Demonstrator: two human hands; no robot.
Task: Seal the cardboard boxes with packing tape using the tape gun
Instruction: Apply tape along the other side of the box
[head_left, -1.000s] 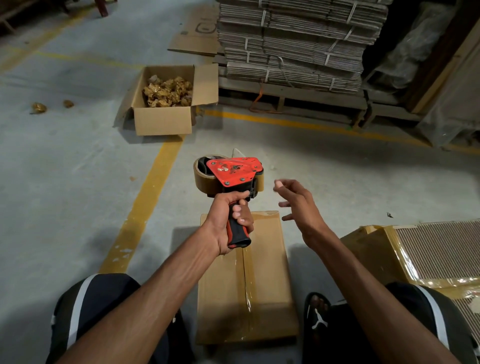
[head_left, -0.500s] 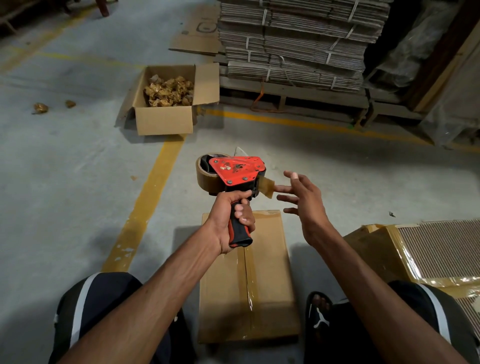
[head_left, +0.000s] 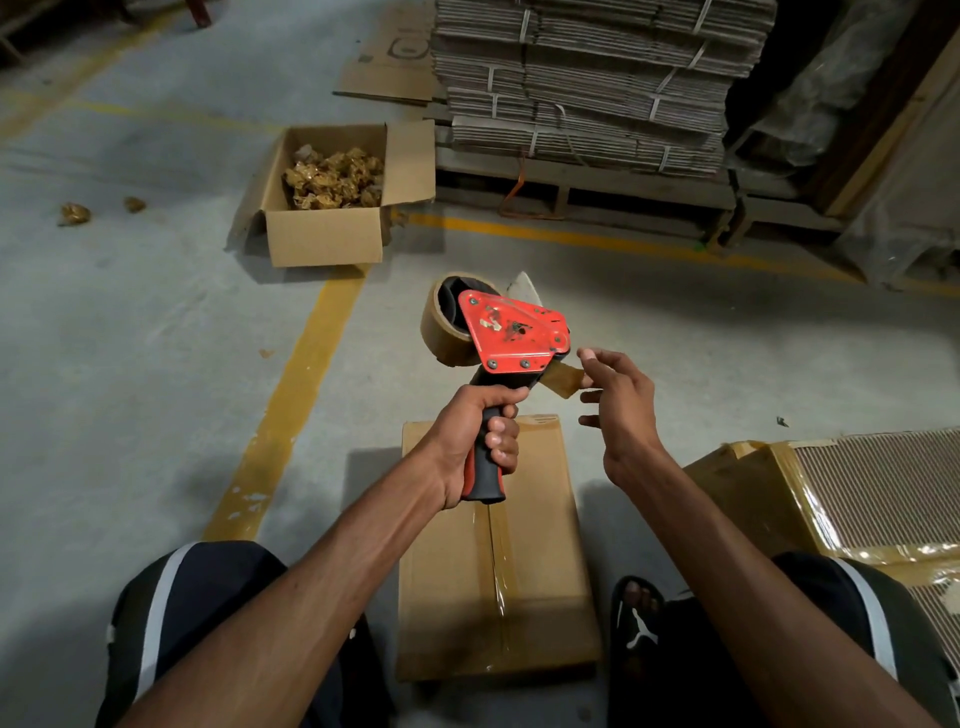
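My left hand (head_left: 480, 441) grips the black-and-red handle of the tape gun (head_left: 511, 340) and holds it up above the floor. The gun has a red side plate and carries a brown tape roll (head_left: 441, 338). A short loose tape end (head_left: 563, 382) sticks out on its right side. My right hand (head_left: 618, 405) is at that tape end with its fingers spread and fairly straight, the fingertips touching it. Below the gun, a flat cardboard box (head_left: 540, 597) lies on the floor between my legs, with a strip of tape along its middle seam.
An open cardboard box (head_left: 322, 241) holding crumpled tape scraps stands ahead on the left. Bundled flat cartons (head_left: 587, 93) are stacked on a pallet behind. A tape-wrapped corrugated package (head_left: 857, 493) lies to my right. A yellow floor line (head_left: 291, 410) runs on the left.
My right hand has moved left to the tape gun and reached the loose tape end. The gun has tilted slightly; my left hand keeps its grip on the handle.
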